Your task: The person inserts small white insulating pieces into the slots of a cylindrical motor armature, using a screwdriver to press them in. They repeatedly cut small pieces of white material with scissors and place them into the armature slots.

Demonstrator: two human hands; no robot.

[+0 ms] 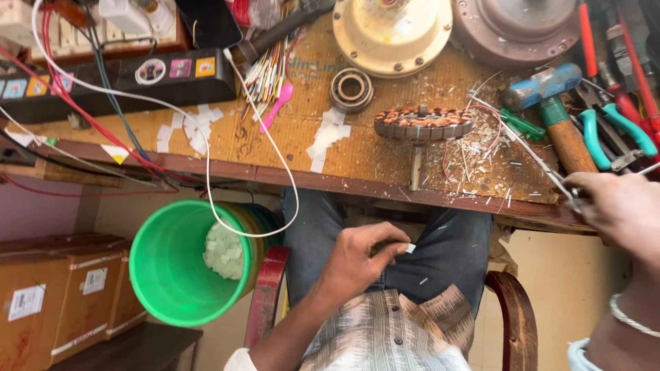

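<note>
- My left hand (361, 257) is down over my lap, below the edge of the desk (385, 161); thumb and forefinger are pinched shut on a small white paper slip (410, 248).
- The slip looks thin, light and limp; I judge that it creases easily and could slide out of a loose pinch, so it is best held flat near one end, as it is now.
- My right hand (619, 209) is at the desk's right edge, closed around the handles of a slim metal tool, scissors or pliers (550, 172), I cannot tell which; its thin tip points toward the wound stator (424, 124).
- The stator lies on the desk near its front edge: a round steel core with copper windings, a short shaft below it, loose wires trailing right. It appears heavy and stiff; the windings look delicate, so the steel rim is the safer place to grip.
- More white slips (328, 137) lie scattered on the desk left of the stator, with wire scraps to its right.
- A bearing ring (351, 90) sits above and left of the stator; a cream motor housing (392, 34) is behind it.
- A blue-headed hammer (550, 103) lies at the right.
- A green bucket (175, 275) stands on the floor at the left, pale scraps inside.
</note>
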